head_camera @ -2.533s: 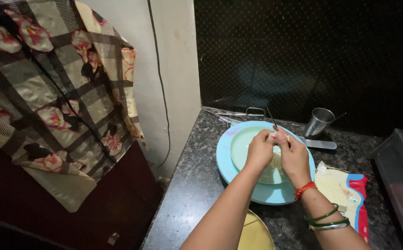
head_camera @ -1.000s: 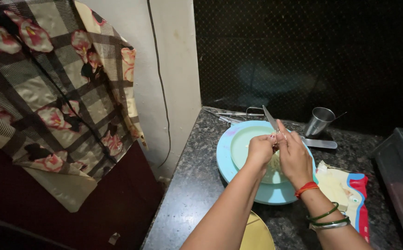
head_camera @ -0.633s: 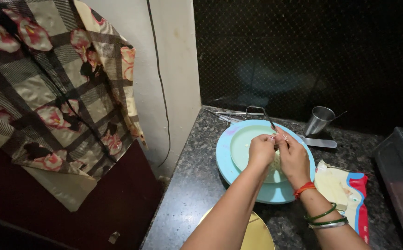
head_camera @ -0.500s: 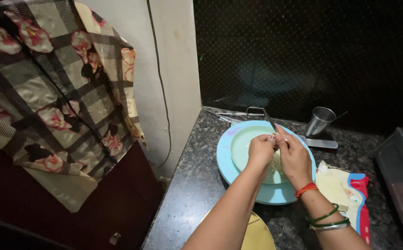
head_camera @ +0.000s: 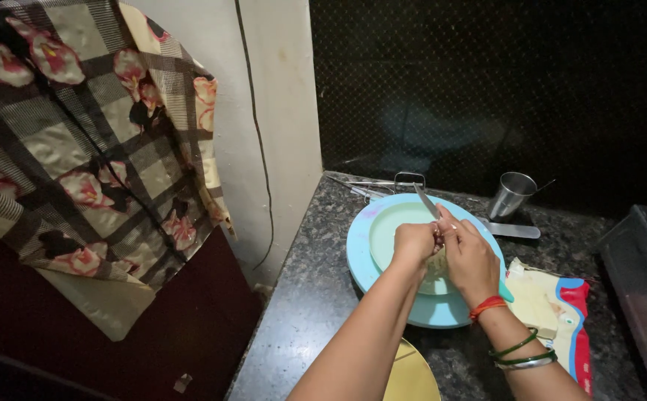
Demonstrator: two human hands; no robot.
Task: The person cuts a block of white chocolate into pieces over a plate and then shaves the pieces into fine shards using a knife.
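Cloth (head_camera: 78, 156), checked and flowered, is hung at the left against the wall. Further right, a light-blue plate (head_camera: 372, 260) is set on the speckled granite counter (head_camera: 301, 297). Over it the left hand (head_camera: 413, 241) is closed on a pale block of food (head_camera: 436, 263), little of which shows between the hands. The right hand (head_camera: 472, 260) is clenched round a knife (head_camera: 426, 200), blade pointing up and away. No cut pieces are seen on the plate, so most of the cutting is judged undone. A steel tumbler (head_camera: 511, 194) stands behind; an opened wrapper (head_camera: 554, 304) lies at the right.
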